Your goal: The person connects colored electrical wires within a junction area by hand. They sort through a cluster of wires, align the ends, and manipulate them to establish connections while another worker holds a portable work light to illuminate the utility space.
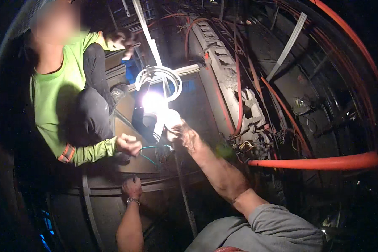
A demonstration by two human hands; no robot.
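My right hand (173,126) reaches up to a glaring lamp (153,102) and appears closed on it; the glare washes out the fingers. A white ring-shaped piece (177,80) sits just above the light. Lower down, my left hand (132,187), with a watch on the wrist, is closed over a metal rail (164,180). A thin green wire (147,157) loops between the two hands. Its left end meets the closed hand (129,144) of a co-worker in a bright green shirt. What lies behind the glare is hidden.
The co-worker (56,101) crouches at the left. A broken block wall (222,63) with orange conduits (239,88) runs along the right of centre. One orange pipe (315,163) juts across from the right. Metal struts (287,46) and panels surround the dark space.
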